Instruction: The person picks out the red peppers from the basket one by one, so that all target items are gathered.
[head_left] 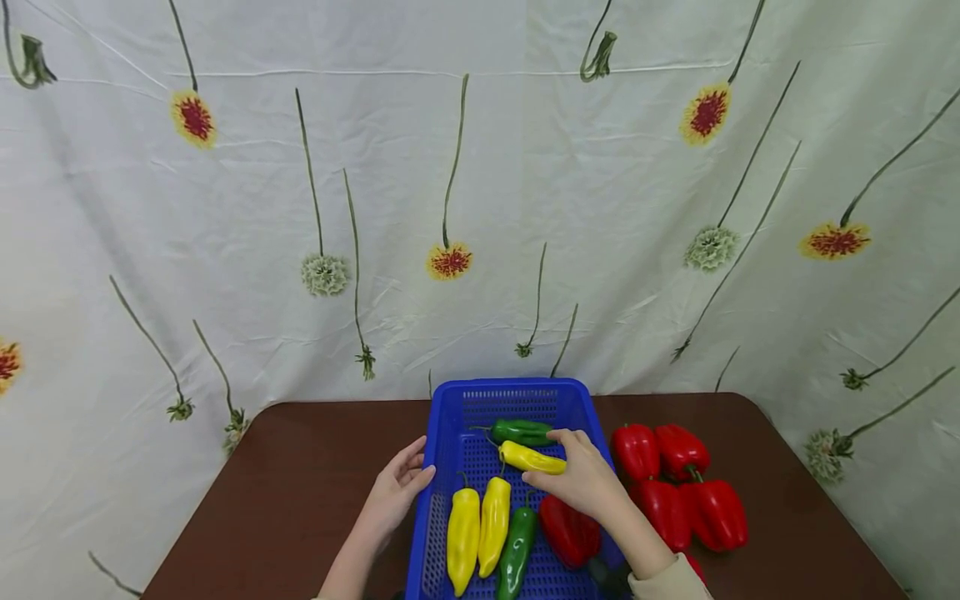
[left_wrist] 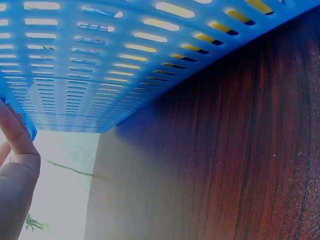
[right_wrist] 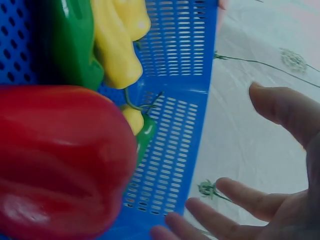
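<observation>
My left hand point(head_left: 397, 487) touches the left rim of a blue perforated basket point(head_left: 438, 417) with relaxed fingers; the left wrist view shows its fingers point(left_wrist: 17, 132) at the basket's edge. Over the basket's right part, my right hand point(head_left: 581, 475) is spread around the right end of a yellow pepper point(head_left: 525, 457), and the right wrist view shows a gap between thumb and fingers. Behind that pepper lies a green pepper point(head_left: 521, 432). Nearer are two yellow peppers point(head_left: 462, 537) point(head_left: 494, 525), another green pepper point(head_left: 517, 550) and a red bell pepper point(head_left: 567, 533).
Several red bell peppers point(head_left: 660, 512) sit grouped on the brown table point(head_left: 300, 483), right of the basket. A white cloth point(head_left: 510, 167) with printed flowers hangs behind the table's far edge.
</observation>
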